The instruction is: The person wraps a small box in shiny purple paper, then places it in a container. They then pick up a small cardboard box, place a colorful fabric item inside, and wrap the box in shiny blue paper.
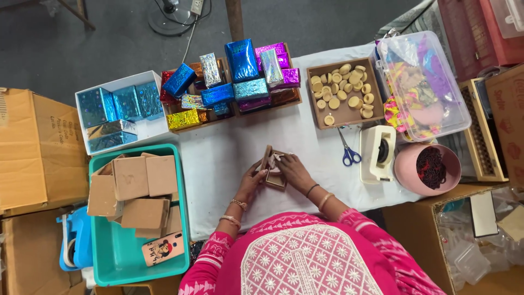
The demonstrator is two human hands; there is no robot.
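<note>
Far left of the left hand point(252, 180), a teal tub point(117, 257) holds plain boxes point(143, 188). Both hands, the right hand point(292, 169) too, clasp an open brown box point(271, 166) between them. Above, many wrapped boxes point(240, 76) are finished; the plain ones remain.

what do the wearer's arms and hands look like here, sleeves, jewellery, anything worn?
Bare hands, no gloves. Left hand side: two bangles near the wrist, gold-toned. Right hand side: one thin dark band and one gold-toned bangle. Sleeves are bright pink with a lighter woven pattern; the garment's front has white embroidery.
</note>
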